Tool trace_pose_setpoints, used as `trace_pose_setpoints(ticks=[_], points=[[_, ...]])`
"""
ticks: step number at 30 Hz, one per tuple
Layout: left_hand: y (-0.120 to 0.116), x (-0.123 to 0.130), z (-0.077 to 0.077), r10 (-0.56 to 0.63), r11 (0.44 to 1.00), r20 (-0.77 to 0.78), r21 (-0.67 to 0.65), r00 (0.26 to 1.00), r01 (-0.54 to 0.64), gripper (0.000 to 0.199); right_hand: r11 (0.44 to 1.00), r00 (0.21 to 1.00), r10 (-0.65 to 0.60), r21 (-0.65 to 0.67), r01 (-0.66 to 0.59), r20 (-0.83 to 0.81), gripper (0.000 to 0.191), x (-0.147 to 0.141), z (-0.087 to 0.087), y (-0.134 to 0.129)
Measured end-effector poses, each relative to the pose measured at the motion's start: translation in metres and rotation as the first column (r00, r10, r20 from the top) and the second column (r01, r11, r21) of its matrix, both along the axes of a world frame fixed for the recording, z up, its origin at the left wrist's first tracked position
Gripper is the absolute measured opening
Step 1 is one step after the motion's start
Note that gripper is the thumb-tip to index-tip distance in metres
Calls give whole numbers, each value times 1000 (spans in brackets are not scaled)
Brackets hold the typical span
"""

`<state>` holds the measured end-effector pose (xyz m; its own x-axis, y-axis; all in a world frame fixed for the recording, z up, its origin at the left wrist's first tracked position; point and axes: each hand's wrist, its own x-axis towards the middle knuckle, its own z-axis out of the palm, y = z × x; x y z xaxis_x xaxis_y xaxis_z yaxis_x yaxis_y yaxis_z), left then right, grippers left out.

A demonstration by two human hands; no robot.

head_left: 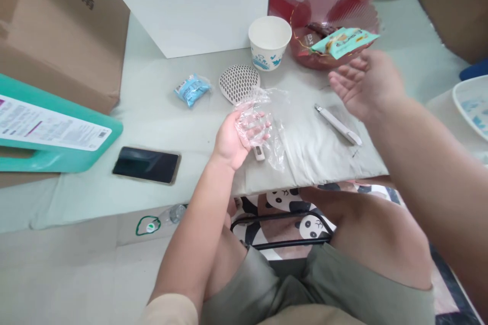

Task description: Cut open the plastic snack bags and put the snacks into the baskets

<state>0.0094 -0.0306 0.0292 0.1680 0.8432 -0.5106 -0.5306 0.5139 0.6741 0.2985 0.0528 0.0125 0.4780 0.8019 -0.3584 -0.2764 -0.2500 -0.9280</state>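
Note:
My left hand point(235, 134) is palm up above the table, with crinkled clear plastic film point(276, 137) over its half-curled fingers. Beneath it lies a white paddle-shaped thing point(239, 83) with a honeycomb of holes, its handle partly hidden. My right hand point(368, 84) is empty, its fingers stretched out beside a clear reddish bowl point(318, 61). A teal snack packet point(345, 43) lies on top of the other packets in that bowl. Below the right hand rests a white utility knife point(338, 124). A small blue packet point(193, 90) lies further left.
A paper cup point(270, 43) with blue print stands before a white box point(198, 5). On the left are a phone point(147, 164), a green container point(95, 137) and a cardboard box point(87, 40). A white tub point(461, 111) stands right. The table's front edge point(305, 185) is above my knees.

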Motion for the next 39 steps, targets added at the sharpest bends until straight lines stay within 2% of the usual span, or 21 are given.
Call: trace_pose_setpoints(ticks=[2,4,6,8,11,14,16,18,19,23,25,27,31,32,34,37,39], points=[[0,-1,0,-38,999,-10,5,999,38,42,993,996,41,104,-50,84,5,-34,-9,-41],[0,-3,0,-113,994,-22,11,993,113,40,950,963,151,237,-204,223,18,-69,-21,-85],[-2,-4,0,-204,979,-31,9,979,204,40,902,922,161,327,-282,353,30,-94,-31,-120],[-5,-6,0,-290,957,-31,-1,957,290,41,880,895,140,361,-308,423,44,-105,-37,-137],[-8,-9,1,-391,920,10,-10,920,391,44,883,865,98,358,-304,493,57,-101,-40,-140],[-9,-12,1,-465,885,68,9,883,465,42,886,855,111,339,-316,507,56,-92,-36,-137],[-7,-13,-1,-511,860,90,41,855,509,41,888,855,184,292,-356,484,46,-90,-31,-137],[-6,-12,-5,-532,847,82,69,843,528,44,892,851,261,223,-393,457,23,-92,-24,-140],[-4,-12,-7,-522,852,63,78,850,518,47,896,853,275,203,-395,444,14,-94,-21,-141],[0,-11,-17,-372,919,-91,107,924,381,58,923,914,199,245,-296,354,20,-96,-15,-144],[1,-13,-21,-320,926,-185,148,929,348,65,937,946,153,262,-231,285,21,-92,-17,-143],[1,-15,-25,-305,904,-279,217,910,369,74,947,969,100,276,-162,226,23,-88,-21,-140],[-1,-13,-32,-274,821,-440,356,856,446,91,954,988,7,294,-53,155,28,-82,-26,-133],[-1,-11,-34,-261,813,-467,366,845,453,89,955,989,-2,294,-42,149,29,-82,-26,-132],[-2,-5,-35,-222,826,-524,348,822,445,72,955,988,-5,295,-41,154,29,-82,-25,-131],[-1,4,-33,-137,887,-590,285,796,364,31,953,986,3,298,-53,166,27,-81,-23,-133],[1,7,-29,-88,923,-571,262,816,282,16,953,987,4,298,-53,162,26,-80,-22,-135]])
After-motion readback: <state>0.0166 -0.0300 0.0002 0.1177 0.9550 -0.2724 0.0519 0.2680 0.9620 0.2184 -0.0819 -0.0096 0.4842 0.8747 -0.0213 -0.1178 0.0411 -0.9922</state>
